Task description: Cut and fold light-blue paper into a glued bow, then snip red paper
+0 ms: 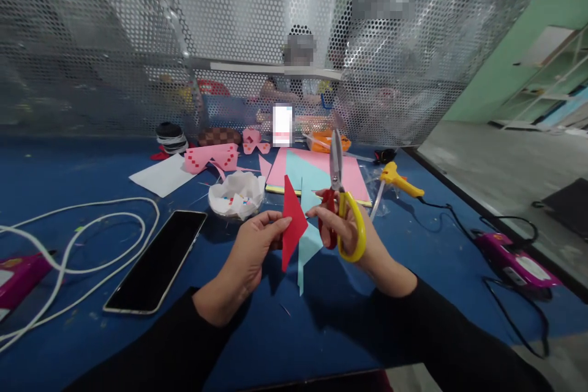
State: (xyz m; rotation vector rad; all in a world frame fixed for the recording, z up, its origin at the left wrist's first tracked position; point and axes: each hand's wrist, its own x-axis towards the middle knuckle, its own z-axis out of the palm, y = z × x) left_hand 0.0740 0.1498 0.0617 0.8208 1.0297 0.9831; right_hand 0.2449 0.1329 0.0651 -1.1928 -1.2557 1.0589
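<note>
Pinched between the thumb and fingers of my left hand (257, 242) is a red piece of paper (293, 223), cut to a pointed shape and held upright. My right hand (351, 226) grips a pair of scissors (337, 165) with yellow and red handles, blades pointing up and away from the paper. The blades look closed together. My right index finger reaches close to the red paper's right corner; whether it touches cannot be made out. Light blue paper scraps (309, 245) lie on the table just behind and below the red piece.
Pink sheets (349, 171) lie behind my hands, near a bowl of small beads (236, 196) lined with white paper. A phone (156, 263) and white cable (67, 239) are at left. A yellow glue gun (400, 180) lies at right. A perforated metal screen (239, 12) stands behind, a person beyond it.
</note>
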